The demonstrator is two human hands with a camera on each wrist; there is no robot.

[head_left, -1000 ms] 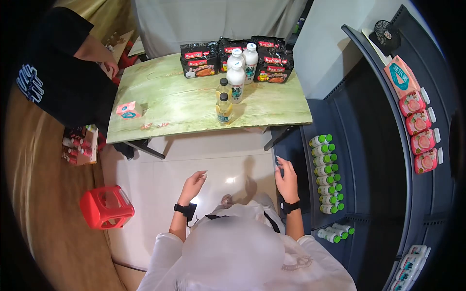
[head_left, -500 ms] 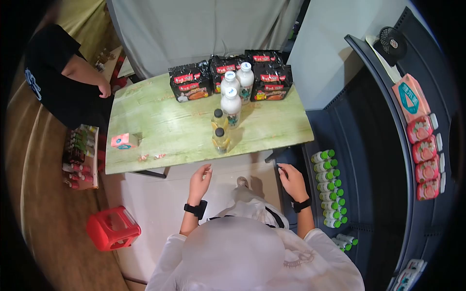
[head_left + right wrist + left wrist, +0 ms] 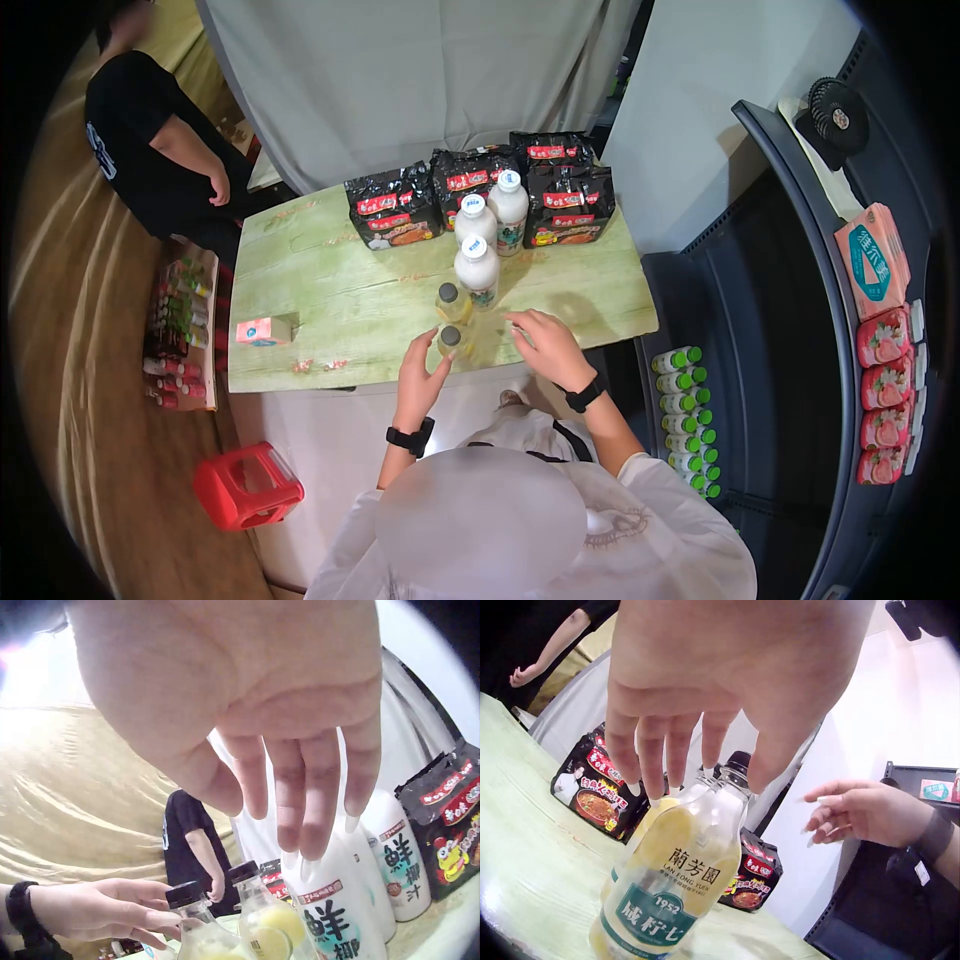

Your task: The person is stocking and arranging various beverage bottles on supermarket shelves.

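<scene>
In the head view, two yellow drink bottles with black caps stand one behind the other by the table's front edge. My left hand [image 3: 416, 383] is at the left of the front drink bottle [image 3: 451, 342]; in the left wrist view its fingers and thumb spread about the bottle's neck, not closed round it. To the right of the rear drink bottle [image 3: 449, 298], my right hand [image 3: 550, 347] hovers over the table with fingers extended, holding nothing. Three white coconut drink bottles [image 3: 478, 272] stand just behind, close below the right fingertips in the right wrist view.
Black instant noodle packs [image 3: 392, 208] line the back of the table [image 3: 310, 290]. A pink carton [image 3: 264, 331] sits at its left. Dark shelves [image 3: 760, 480] on the right hold green-capped bottles [image 3: 679, 402]. A red stool [image 3: 248, 486] and a person in black [image 3: 160, 150] are at left.
Both hands have moved forward from in front of the table to the yellow drink bottles, the right one also leftward. The table has come closer, and the person in black has shifted in view.
</scene>
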